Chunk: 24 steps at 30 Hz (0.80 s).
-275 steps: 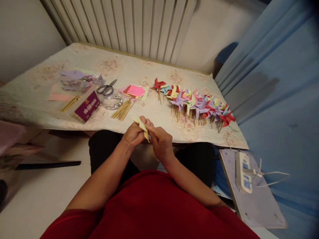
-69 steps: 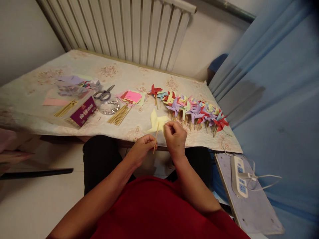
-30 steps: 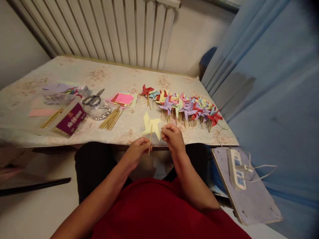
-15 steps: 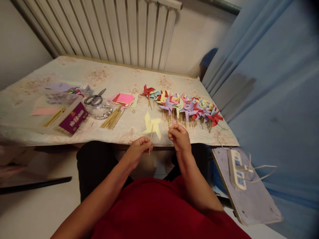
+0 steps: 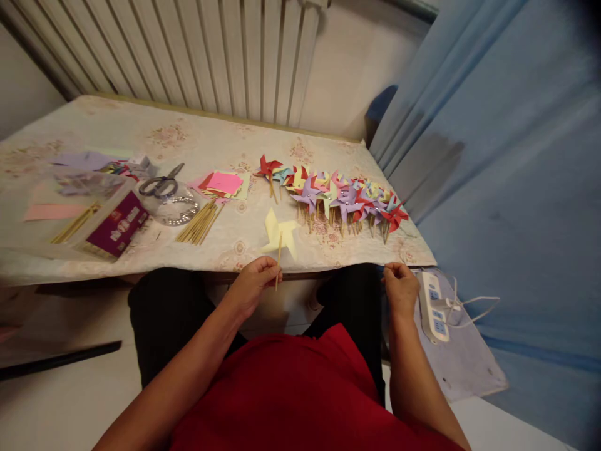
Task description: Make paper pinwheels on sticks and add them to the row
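My left hand (image 5: 256,283) pinches the wooden stick of a pale yellow paper pinwheel (image 5: 278,233) and holds it upright at the table's front edge. My right hand (image 5: 400,286) is out to the right, past the table's corner and next to a white power strip (image 5: 432,304); its fingers are curled in a loose pinch, and I cannot make out whether anything is in them. A row of several finished pinwheels (image 5: 335,195) in red, purple, pink, yellow and blue lies on the table (image 5: 164,134) beyond the yellow one.
Loose wooden sticks (image 5: 198,223), a stack of coloured paper squares (image 5: 221,183), scissors (image 5: 159,183) on a clear lid, and a purple box (image 5: 114,225) lie to the left. A radiator (image 5: 197,50) stands behind the table, a blue curtain (image 5: 498,156) at right.
The folded yellow paper became a pinwheel on a stick. In the last second my right hand left the pinwheel and swung right to the table's corner. My left hand still holds the stick.
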{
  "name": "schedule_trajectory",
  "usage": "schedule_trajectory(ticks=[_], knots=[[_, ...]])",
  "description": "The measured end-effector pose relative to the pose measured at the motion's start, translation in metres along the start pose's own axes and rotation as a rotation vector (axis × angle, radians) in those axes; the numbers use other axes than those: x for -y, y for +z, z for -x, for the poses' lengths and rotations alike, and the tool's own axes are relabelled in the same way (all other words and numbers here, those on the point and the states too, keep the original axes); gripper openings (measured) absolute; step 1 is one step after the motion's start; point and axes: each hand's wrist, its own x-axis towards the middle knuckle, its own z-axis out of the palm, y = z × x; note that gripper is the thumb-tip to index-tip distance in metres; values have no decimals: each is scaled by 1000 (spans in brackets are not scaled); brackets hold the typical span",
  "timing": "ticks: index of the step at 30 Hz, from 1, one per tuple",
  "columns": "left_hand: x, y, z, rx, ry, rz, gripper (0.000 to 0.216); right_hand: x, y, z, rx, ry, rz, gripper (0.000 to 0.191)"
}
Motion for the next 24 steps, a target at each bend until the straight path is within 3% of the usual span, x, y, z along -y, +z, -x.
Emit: schedule_trajectory(ticks=[4, 8, 12, 14, 17, 21, 24], knots=[[3, 1, -2, 18, 10, 2, 20, -34, -19, 3, -26, -94, 273, 34], [7, 1, -4, 26, 9, 15, 19, -48, -29, 6, -52, -46, 406, 40], [8, 1, -4, 38, 17, 19, 19, -38, -29, 5, -116, -45, 318, 37], [8, 2, -3, 38, 11, 22, 19, -23, -24, 7, -72, -54, 172, 33], [8, 5, -2, 20, -12, 36, 18, 12, -6, 20, 133, 34, -109, 29], [8, 11, 0, 5, -32, 68, 19, 65, 27, 58, 563, 95, -428, 28], [10, 12, 2, 12, -26, 114, 21, 95, 47, 90, 892, 123, -523, 26]])
